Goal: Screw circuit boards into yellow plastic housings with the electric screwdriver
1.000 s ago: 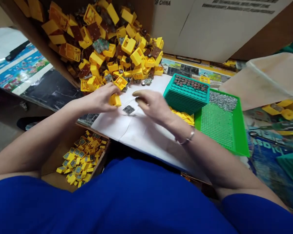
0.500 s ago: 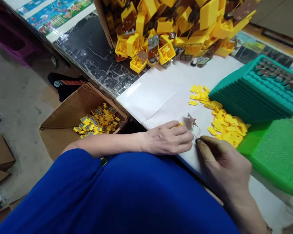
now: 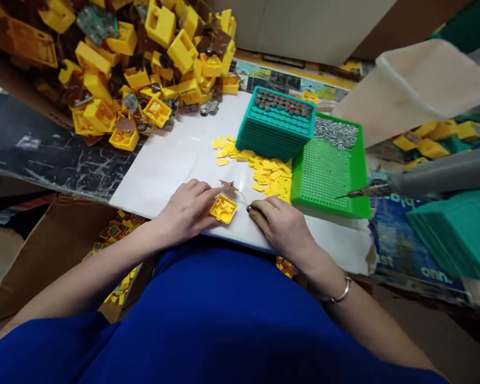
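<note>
My left hand (image 3: 188, 208) grips a small yellow plastic case (image 3: 224, 209) by its left side, its open hollow facing up, close to the table's front edge. Between thumb and fingers of my right hand (image 3: 284, 221) is a small round metallic part (image 3: 249, 208). Thin wires (image 3: 244, 197) run from this part toward a small circuit board (image 3: 229, 185) just behind the case. The board's underside is hidden. Flat yellow plastic pieces (image 3: 274, 178) lie in a loose pile beyond my right hand.
Stacked teal trays (image 3: 272, 130) hold round parts on top. Beside them is a green tray (image 3: 362, 176) with small metal pieces. A powered screwdriver (image 3: 384, 188) juts in from the right. Yellow cases (image 3: 100, 74) with boards heap at back left; a cardboard box (image 3: 28, 256) stands below.
The view has swung to the right, bringing the screwdriver and green tray into sight. The yellow case in my left hand, mostly hidden before, now shows its open inside. My right hand still pinches the round part.
</note>
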`<state>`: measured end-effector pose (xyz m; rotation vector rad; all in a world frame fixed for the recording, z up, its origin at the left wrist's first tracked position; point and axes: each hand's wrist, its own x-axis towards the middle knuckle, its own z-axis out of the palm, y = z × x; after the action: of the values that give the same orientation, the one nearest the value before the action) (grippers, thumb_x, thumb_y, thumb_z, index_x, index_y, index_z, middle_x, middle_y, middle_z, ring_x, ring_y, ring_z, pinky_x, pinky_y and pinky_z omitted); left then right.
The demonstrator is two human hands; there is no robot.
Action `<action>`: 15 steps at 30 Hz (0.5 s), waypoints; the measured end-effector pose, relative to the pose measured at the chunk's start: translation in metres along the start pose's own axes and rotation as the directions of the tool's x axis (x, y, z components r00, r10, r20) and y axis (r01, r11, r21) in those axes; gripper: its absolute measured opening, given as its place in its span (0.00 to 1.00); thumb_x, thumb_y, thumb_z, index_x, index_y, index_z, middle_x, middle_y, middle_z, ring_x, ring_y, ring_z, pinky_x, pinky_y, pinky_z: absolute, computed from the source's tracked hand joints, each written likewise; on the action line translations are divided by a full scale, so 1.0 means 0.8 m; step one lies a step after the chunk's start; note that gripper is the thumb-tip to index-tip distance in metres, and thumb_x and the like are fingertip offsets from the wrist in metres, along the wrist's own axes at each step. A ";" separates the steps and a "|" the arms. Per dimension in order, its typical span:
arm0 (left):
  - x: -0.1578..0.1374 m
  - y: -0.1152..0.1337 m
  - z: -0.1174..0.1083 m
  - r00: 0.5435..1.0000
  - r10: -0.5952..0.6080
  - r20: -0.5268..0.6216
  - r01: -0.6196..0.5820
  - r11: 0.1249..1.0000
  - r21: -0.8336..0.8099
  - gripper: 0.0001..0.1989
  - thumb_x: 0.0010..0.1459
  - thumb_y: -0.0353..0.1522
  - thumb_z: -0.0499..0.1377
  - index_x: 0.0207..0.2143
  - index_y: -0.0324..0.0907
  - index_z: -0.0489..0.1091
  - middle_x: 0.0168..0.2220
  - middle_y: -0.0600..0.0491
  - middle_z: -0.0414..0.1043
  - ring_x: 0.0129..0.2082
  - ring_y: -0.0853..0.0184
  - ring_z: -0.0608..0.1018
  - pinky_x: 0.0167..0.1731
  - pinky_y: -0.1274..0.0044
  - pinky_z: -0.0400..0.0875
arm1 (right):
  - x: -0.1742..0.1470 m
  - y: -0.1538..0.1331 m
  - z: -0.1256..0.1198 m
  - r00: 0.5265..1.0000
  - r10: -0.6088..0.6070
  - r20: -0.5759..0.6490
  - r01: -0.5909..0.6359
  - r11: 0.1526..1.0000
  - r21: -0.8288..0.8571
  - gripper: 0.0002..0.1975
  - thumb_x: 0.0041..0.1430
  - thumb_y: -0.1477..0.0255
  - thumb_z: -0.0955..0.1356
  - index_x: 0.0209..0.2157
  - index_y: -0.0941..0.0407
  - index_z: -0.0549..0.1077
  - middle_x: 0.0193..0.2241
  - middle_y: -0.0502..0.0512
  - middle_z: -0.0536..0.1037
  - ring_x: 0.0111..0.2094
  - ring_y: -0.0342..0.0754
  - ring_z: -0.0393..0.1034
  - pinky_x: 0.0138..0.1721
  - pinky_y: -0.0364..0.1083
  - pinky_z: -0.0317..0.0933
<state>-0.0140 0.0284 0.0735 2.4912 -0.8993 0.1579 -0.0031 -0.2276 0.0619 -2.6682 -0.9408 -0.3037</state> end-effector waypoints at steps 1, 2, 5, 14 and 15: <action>0.004 0.001 0.000 1.000 -0.008 0.020 0.008 1.000 -0.006 0.25 0.63 0.41 0.57 0.57 0.35 0.64 0.42 0.41 0.72 0.40 0.56 0.71 0.41 0.65 0.67 | 0.001 0.000 -0.002 1.000 0.019 0.011 -0.019 0.998 0.053 0.12 0.67 0.70 0.63 0.37 0.60 0.76 0.31 0.60 0.77 0.33 0.50 0.73 0.36 0.47 0.66; 0.008 0.003 0.001 0.999 -0.014 0.039 0.015 1.000 -0.024 0.25 0.62 0.41 0.58 0.56 0.37 0.65 0.43 0.41 0.72 0.41 0.56 0.72 0.41 0.65 0.67 | 0.002 0.000 -0.004 0.999 0.050 0.016 -0.052 0.989 0.137 0.11 0.66 0.70 0.64 0.37 0.60 0.76 0.32 0.60 0.78 0.34 0.50 0.73 0.37 0.47 0.67; 0.021 0.012 0.001 0.998 -0.055 0.036 0.059 0.990 -0.129 0.21 0.58 0.40 0.63 0.50 0.39 0.66 0.43 0.44 0.72 0.41 0.58 0.73 0.41 0.67 0.69 | 0.005 0.001 -0.012 0.977 0.198 0.083 -0.211 0.817 0.537 0.08 0.65 0.70 0.65 0.39 0.58 0.74 0.32 0.55 0.78 0.31 0.45 0.73 0.34 0.45 0.67; 0.050 0.046 -0.001 0.941 -0.260 0.217 0.336 0.626 -0.703 0.19 0.56 0.33 0.64 0.47 0.44 0.59 0.44 0.52 0.67 0.33 0.72 0.74 0.30 0.80 0.71 | 0.015 0.012 -0.034 0.966 -0.218 -0.140 0.254 0.902 0.348 0.10 0.68 0.72 0.62 0.41 0.62 0.74 0.33 0.58 0.76 0.33 0.44 0.70 0.34 0.42 0.66; 0.051 0.047 -0.001 0.931 -0.253 0.263 0.362 0.560 -0.745 0.20 0.57 0.32 0.63 0.47 0.45 0.58 0.43 0.52 0.68 0.34 0.71 0.75 0.31 0.79 0.71 | 0.017 0.013 -0.037 0.955 -0.271 -0.120 0.293 0.921 0.256 0.11 0.69 0.73 0.61 0.41 0.62 0.74 0.32 0.58 0.75 0.33 0.44 0.70 0.34 0.42 0.66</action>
<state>-0.0058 -0.0202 0.1000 1.7588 -0.3969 -0.4452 0.0109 -0.2380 0.0913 -2.2545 -1.2456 -0.3186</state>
